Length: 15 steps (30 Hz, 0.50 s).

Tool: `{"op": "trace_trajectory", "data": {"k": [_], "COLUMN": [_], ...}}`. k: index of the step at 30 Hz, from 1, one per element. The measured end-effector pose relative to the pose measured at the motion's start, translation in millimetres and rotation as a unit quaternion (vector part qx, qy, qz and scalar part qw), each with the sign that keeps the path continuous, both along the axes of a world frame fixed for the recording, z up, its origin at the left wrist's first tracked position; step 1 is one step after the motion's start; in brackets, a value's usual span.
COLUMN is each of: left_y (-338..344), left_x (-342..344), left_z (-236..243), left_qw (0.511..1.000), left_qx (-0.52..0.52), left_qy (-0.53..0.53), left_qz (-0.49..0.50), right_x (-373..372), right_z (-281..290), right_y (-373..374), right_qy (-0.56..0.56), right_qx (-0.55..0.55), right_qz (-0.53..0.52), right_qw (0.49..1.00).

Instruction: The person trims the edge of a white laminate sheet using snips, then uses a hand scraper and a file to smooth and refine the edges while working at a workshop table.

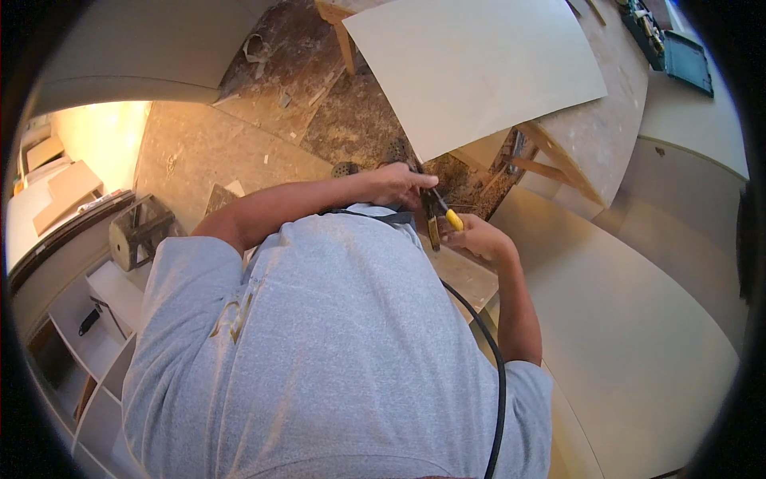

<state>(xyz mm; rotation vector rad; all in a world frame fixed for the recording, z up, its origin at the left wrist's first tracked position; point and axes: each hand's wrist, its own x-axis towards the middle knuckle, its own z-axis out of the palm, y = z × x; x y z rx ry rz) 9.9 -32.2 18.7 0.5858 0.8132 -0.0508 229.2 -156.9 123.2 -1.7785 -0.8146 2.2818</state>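
In front of my waist, both hands are close together. My right hand (480,238) is closed round a slim tool with a yellow-and-black handle (454,219); its kind cannot be made out. The tool's dark end points up and left toward my left hand (396,184). My left hand has its fingers bent round a dark object (429,199) that I cannot name, its thumb side facing the tool. A narrow dark-and-yellowish piece (434,234) hangs below, between the hands. Just beyond my left hand is the near corner of a large pale panel (479,68).
The panel lies on a wooden workbench (626,112). More large pale boards (622,319) stand at my right. A black cable (496,375) runs down my right side. At left are white cabinet compartments (104,351) and a metal-framed object (137,231). Sawdust and scraps litter the floor (343,120).
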Motion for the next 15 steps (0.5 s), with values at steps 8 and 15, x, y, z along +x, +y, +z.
{"op": "trace_trajectory", "data": {"k": [8, 15], "left_y": [8.9, 23.7], "left_x": [-24.8, 1.5], "left_z": [1.1, 4.2], "left_qw": [0.994, 0.989], "left_qx": [0.009, 0.01], "left_qy": [0.084, 0.122], "left_qz": [0.063, 0.086], "right_x": [28.3, 5.3], "right_z": [-22.7, -81.2], "right_y": [-58.9, -104.4], "right_qy": [0.147, 0.213], "right_qx": [-0.088, -0.061], "right_qz": [-0.09, -0.241], "right_qw": [0.981, 0.945]}}
